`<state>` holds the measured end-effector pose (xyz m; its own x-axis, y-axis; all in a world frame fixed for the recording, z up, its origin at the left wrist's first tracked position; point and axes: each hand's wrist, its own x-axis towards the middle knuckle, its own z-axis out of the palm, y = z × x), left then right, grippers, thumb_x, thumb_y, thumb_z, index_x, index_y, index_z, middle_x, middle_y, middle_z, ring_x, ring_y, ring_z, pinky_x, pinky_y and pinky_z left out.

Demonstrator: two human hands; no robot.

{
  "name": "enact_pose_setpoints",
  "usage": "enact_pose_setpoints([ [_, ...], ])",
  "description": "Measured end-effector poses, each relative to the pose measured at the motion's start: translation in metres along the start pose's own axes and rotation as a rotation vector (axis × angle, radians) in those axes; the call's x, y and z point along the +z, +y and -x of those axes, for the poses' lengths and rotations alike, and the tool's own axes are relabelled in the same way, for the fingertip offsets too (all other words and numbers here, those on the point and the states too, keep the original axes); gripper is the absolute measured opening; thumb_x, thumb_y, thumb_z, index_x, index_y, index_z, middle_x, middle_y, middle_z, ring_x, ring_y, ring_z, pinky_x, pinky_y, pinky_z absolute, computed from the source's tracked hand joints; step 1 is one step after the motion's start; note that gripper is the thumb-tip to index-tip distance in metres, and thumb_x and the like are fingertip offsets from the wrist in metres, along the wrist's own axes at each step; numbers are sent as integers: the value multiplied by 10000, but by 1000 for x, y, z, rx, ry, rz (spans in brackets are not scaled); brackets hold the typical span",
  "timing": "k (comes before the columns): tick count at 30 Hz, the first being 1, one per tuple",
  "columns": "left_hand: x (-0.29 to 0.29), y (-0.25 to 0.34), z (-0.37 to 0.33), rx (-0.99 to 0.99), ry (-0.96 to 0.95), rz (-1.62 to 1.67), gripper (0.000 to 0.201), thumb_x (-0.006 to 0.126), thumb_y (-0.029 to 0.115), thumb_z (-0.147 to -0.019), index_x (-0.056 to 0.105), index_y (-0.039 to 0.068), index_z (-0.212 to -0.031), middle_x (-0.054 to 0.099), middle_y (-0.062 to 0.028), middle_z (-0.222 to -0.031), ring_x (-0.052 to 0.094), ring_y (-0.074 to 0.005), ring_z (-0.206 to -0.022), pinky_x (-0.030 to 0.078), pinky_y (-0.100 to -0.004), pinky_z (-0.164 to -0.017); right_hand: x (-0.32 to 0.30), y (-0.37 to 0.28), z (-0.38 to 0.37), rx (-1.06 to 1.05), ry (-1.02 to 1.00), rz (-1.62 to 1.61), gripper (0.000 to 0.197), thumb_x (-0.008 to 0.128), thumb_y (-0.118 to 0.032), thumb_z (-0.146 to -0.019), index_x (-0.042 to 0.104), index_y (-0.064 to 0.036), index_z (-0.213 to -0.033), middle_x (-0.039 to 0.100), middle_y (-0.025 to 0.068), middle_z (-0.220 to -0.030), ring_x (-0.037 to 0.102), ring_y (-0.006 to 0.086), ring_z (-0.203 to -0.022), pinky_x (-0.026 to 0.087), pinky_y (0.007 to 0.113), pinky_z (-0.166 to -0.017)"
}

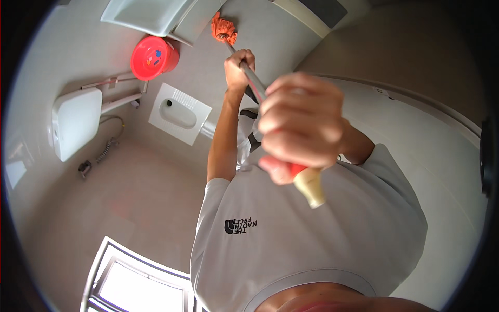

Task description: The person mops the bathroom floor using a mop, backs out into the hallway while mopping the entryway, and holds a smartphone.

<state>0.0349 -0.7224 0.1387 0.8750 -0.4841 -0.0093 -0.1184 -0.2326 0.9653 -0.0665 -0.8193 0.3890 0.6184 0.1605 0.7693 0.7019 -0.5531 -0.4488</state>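
Observation:
A mop with an orange head [223, 30] reaches away from me, its head down on the grey floor near the far wall. Around the middle of its grey shaft [253, 80] my left hand [238, 70] is closed, with the arm stretched out. Close to the camera, my right hand [301, 122] is wrapped round the upper end of the shaft. Below that fist sticks out the pale yellow end of the handle [311, 190], with a bit of red beside it. The right fist is slightly blurred and covers part of the shaft.
A red bucket [150, 58] stands left of the mop head, below a white sink [143, 15]. Nearer lies a white squat toilet [179, 113] set in the floor. On the left wall are a white cistern [78, 122] and a hose with a sprayer [106, 151].

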Motion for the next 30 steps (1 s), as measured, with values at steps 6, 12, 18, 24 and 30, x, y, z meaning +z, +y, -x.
enact_pose_setpoints([
  [6, -10, -48, 59, -159, 192, 6, 57, 584, 47, -726, 590, 16, -679, 586, -147, -622, 568, -278, -551, 479, -345, -595, 22, 6, -5, 62, -219, -90, 214, 554, -224, -838, 532, -41, -728, 581, 72, -635, 590, 237, -558, 493, 474, -779],
  [12, 18, -84, 143, -257, 313, -108, 90, 617, 116, -774, 695, 72, -783, 667, -193, -755, 662, -391, -728, 533, -458, -697, 44, 29, 45, 239, -190, -252, 199, 511, -187, -829, 512, -29, -710, 588, 84, -620, 551, 221, -557, 500, 429, -783],
  [18, 19, -129, 153, -234, 211, -290, 147, 613, 170, -834, 658, 32, -811, 658, -222, -768, 645, -428, -755, 504, -506, -683, 44, 73, 122, 680, 17, -405, 258, 429, -192, -895, 493, -3, -731, 579, 140, -661, 564, 192, -629, 461, 330, -660],
  [24, -42, -190, 246, -494, 345, -386, 209, 603, 212, -907, 638, 18, -838, 635, -237, -792, 614, -445, -795, 479, -512, -712, 134, 48, 158, 761, -245, -643, 278, 430, -190, -920, 548, 21, -783, 636, 141, -759, 618, 192, -712, 496, 324, -702],
  [30, -46, -221, 277, -606, 386, -426, 284, 625, 243, -921, 602, -12, -799, 623, -247, -786, 602, -443, -804, 466, -505, -708, 139, 48, 164, 1017, -480, -917, 154, 442, 25, -876, 593, 24, -845, 692, 164, -1067, 645, 186, -901, 515, 302, -861],
])
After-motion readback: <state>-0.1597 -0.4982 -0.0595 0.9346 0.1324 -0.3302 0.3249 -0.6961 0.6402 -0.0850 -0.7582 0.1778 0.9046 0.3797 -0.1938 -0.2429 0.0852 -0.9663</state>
